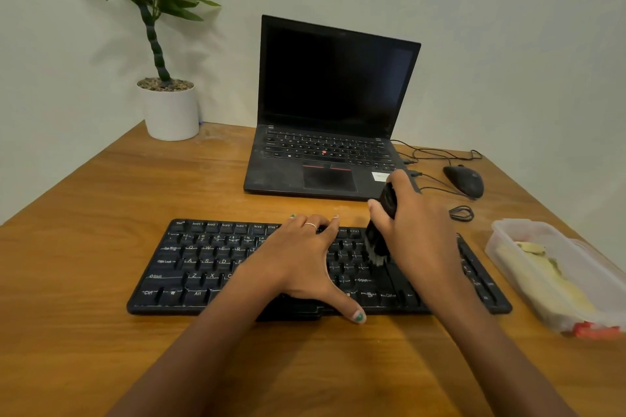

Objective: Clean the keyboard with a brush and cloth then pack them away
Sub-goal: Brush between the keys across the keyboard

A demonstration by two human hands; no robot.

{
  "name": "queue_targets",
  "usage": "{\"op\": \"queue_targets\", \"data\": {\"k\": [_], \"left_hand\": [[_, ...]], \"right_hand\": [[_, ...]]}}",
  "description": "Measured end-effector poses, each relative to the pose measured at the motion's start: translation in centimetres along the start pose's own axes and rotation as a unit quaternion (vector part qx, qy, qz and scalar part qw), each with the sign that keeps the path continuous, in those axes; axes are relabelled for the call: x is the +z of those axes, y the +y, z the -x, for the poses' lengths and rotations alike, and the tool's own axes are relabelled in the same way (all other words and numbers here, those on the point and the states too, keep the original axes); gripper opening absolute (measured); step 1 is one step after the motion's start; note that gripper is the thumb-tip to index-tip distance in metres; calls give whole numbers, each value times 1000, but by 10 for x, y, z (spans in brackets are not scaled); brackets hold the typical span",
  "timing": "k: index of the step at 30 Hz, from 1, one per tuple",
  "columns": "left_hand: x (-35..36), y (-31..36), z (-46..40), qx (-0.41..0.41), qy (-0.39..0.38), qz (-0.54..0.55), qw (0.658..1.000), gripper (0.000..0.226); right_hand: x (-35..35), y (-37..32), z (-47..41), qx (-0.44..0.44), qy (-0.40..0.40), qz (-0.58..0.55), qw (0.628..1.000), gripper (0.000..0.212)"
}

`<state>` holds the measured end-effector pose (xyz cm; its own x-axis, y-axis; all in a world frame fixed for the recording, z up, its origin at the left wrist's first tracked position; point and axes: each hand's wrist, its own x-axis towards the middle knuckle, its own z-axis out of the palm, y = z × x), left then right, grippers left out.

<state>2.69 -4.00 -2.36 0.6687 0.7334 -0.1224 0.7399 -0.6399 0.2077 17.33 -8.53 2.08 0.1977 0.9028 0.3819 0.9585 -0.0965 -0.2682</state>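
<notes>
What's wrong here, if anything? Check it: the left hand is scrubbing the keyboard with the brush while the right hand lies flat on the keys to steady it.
The hands are swapped. In the head view the right hand grips the brush, bristles down on the keyboard, while the left hand lies flat on the keys to steady it.

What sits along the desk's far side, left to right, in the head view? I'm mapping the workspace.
Potted plant → laptop → mouse.

Keyboard (189,267): Ctrl, Alt, Shift, probably Caps Lock
</notes>
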Motion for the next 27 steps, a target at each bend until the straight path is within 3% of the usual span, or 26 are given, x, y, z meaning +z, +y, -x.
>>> {"op": "queue_targets", "data": {"k": [5, 7, 9, 11, 16, 18, 22, 27], "left_hand": [[1, -1, -1, 2, 0, -3, 1000, 132], [1, 0, 0, 2, 0, -4, 1000, 133], [1, -1, -1, 0, 0, -5, 1000, 133], [1, -1, -1, -1, 0, -7, 1000, 133], [2, -1, -1, 0, -1, -5, 1000, 133], [2, -1, -1, -1, -1, -5, 1000, 133], [2, -1, -1, -3, 1, -4, 1000, 132], [2, -1, -2, -2, -2, -5, 1000, 133]], "right_hand": [[-30, 9, -6, 3, -213, -59, 975, 20], [-24, 8, -6, 15, -187, -50, 981, 21], [-8, 7, -4, 9, -84, -38, 996, 24], [-1, 9, -1, 5, -33, -47, 998, 25], [-33, 15, 1, -5, -200, -74, 977, 18], [-28, 11, 1, 0, -176, -52, 983, 19], [-8, 8, 3, 11, -54, -41, 998, 25], [-35, 10, 4, -3, -195, -59, 979, 17]]}}
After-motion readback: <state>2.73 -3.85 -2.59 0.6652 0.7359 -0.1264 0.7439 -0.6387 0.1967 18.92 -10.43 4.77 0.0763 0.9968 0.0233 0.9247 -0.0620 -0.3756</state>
